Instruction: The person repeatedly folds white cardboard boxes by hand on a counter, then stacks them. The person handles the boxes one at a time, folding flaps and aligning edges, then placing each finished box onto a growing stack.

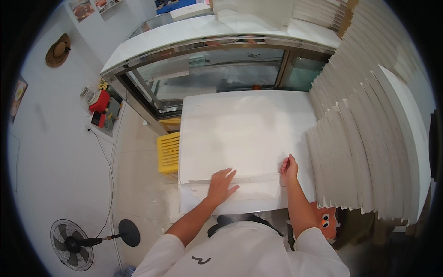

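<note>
A large sheet of white cardboard (238,135) lies flat on a white table (306,104) before me. Along its near side runs a raised, folded-up strip (258,178), with a white flap (259,190) on the side towards my body. My left hand (221,185) rests on the strip with its fingers spread, holding nothing. At the right end of the strip is my right hand (289,168), its fingers curled; whether it pinches the card's edge is hidden.
Tall stacks of flat white cardboard (353,155) stand close on the right. Behind the table is a glass display case (221,74). A yellow plastic stool (168,152) touches the left side. A standing fan (72,244) is at the lower left, beside a wall shelf (107,133).
</note>
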`<state>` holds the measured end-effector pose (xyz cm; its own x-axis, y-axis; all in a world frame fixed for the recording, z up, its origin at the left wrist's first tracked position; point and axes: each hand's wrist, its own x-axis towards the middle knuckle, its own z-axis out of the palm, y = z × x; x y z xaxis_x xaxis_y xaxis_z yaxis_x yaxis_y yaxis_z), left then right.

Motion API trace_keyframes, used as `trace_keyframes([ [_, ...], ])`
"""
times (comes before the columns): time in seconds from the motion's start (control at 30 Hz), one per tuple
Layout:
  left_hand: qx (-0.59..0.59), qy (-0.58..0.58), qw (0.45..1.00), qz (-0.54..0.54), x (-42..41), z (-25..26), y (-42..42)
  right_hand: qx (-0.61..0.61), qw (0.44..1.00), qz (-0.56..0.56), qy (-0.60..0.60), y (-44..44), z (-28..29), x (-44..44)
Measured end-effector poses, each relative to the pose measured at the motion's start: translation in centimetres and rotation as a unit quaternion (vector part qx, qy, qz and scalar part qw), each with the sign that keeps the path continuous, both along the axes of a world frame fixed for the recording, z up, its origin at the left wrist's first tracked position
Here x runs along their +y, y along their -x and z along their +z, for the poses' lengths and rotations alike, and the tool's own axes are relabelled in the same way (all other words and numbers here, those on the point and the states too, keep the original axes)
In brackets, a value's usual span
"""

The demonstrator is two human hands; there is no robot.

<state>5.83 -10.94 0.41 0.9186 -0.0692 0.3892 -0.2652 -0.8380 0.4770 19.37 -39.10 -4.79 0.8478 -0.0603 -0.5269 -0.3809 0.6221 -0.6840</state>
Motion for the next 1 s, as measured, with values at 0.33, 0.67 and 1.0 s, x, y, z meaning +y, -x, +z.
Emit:
trace_keyframes([
  [0.33,-0.077,-0.039,0.986,-0.146,1.0,7.3,-0.7,0.005,0.978,0.190,0.091,-2.2,7.5,-7.1],
  [0.67,-0.110,-0.055,0.989,-0.080,5.0,7.8,2.8,-0.059,0.990,0.020,-0.127,5.1,8.1,2.7],
  [1.0,0.030,-0.059,0.993,-0.096,3.8,0.0,6.8,-0.175,0.853,0.325,0.368,15.3,7.1,4.6],
])
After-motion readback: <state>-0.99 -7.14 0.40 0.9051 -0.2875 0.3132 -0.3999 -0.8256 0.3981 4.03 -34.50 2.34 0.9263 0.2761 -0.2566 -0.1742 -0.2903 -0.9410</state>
